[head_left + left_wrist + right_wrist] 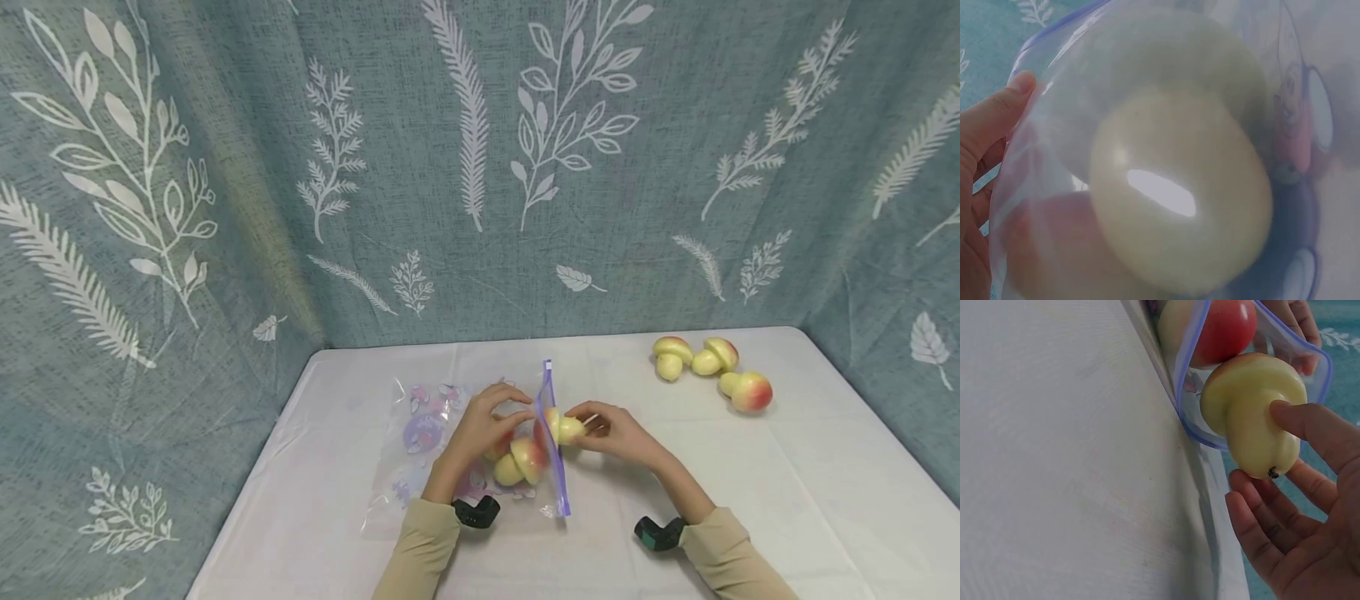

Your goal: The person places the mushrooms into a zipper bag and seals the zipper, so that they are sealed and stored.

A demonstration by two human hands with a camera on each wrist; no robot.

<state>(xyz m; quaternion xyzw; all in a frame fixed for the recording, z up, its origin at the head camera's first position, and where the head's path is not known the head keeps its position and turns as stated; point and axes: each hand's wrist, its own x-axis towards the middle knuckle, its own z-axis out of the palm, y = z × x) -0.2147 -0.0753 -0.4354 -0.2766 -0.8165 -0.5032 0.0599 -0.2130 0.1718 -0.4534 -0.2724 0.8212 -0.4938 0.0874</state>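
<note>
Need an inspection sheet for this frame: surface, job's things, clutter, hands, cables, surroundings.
Surface: white cloth-covered table, lightly creased.
Job's things: clear zip bag with purple seal, mouth held open, fruit already inside; yellow-pink fruit half through the mouth.
Clutter: three loose fruits at the far right of the table.
Hands: left hand grips the bag's rim; right hand holds the entering fruit, thumb on its narrow end.
Cables: nothing seen; black wrist mounts only.
Surroundings: teal leaf-print curtain on three sides.
</note>
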